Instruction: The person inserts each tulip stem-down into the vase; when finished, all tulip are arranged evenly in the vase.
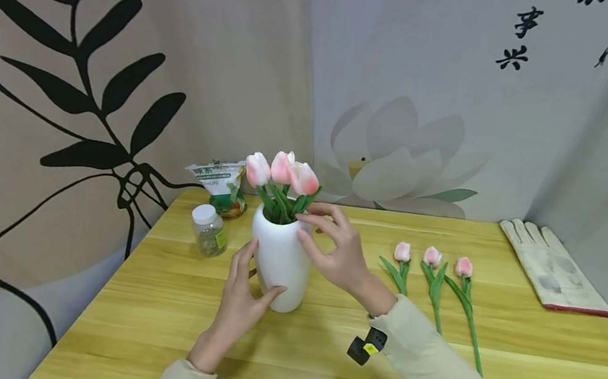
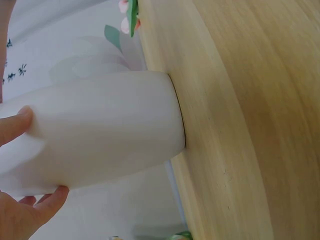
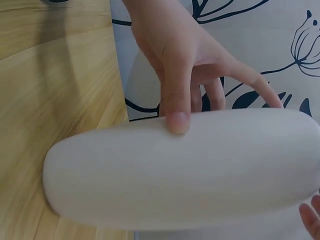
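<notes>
A white vase (image 1: pixel 278 261) stands upright on the table, holding pink-and-white tulips (image 1: pixel 282 172) with green leaves. My left hand (image 1: pixel 238 306) grips its lower body, thumb across the front and fingers around the left side; the right wrist view also shows this left hand (image 3: pixel 175 65) on the vase. By the rim, my right hand (image 1: pixel 339 249) has its fingers extended to the leaves at the mouth, thumb near the outer wall. Whether it touches a stem is hidden. Three more tulips (image 1: pixel 433 257) lie on the table to the right, partly behind my right sleeve.
Left of the vase stands a clear jar (image 1: pixel 211 238) with a white lid, and behind it a green-and-white plastic bag (image 1: pixel 221 184). Light gloves with a red hem (image 1: pixel 554 271) lie at the table's right edge. Printed curtains hang behind the wooden table (image 1: pixel 156 322).
</notes>
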A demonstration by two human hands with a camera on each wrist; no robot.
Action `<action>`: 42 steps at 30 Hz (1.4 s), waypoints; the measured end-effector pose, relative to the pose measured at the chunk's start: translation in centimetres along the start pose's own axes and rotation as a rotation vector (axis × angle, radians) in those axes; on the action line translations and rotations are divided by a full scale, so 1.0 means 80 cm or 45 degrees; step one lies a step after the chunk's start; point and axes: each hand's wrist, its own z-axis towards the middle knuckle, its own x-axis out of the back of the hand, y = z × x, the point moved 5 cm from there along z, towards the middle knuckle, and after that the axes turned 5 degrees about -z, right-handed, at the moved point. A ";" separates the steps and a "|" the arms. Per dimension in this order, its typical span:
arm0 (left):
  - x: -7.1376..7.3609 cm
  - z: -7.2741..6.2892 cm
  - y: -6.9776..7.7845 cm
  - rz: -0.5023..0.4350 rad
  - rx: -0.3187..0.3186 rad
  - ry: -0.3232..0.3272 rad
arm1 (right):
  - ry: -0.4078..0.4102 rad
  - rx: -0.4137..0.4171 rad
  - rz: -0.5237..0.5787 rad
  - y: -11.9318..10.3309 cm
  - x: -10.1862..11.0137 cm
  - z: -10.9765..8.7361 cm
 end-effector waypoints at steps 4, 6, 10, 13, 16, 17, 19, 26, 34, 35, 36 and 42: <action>-0.001 -0.001 -0.001 0.000 0.009 0.006 | 0.043 0.003 -0.018 0.009 0.017 -0.009; -0.001 -0.001 -0.002 -0.002 0.016 0.006 | 0.082 -0.016 -0.036 0.018 0.032 -0.013; 0.000 0.001 -0.001 -0.004 0.023 0.001 | 0.160 -0.200 -0.049 0.038 0.073 -0.018; 0.000 0.002 0.000 -0.009 0.020 0.002 | 0.162 -0.495 -0.096 0.071 0.105 -0.029; 0.000 0.003 0.000 -0.009 0.022 0.005 | 0.013 -0.828 -0.253 0.125 0.128 -0.061; 0.000 0.002 0.000 -0.009 0.024 0.006 | -0.065 -0.919 -0.300 0.143 0.133 -0.074; 0.001 0.002 0.000 -0.009 0.031 0.006 | -0.256 -1.049 -0.379 0.173 0.137 -0.103; 0.001 0.002 0.000 -0.017 0.036 0.003 | -0.718 -1.165 -0.434 0.199 0.122 -0.168; -0.002 0.003 0.001 -0.025 0.037 -0.003 | -0.757 -1.138 -0.580 0.198 0.104 -0.190; -0.002 0.003 0.001 -0.025 0.035 -0.003 | -0.766 -1.139 -0.593 0.197 0.102 -0.190; -0.002 0.003 0.001 -0.024 0.033 -0.002 | -0.776 -1.133 -0.604 0.196 0.100 -0.191; -0.001 0.002 0.000 -0.016 0.044 -0.005 | -0.790 -1.154 -0.589 0.194 0.093 -0.189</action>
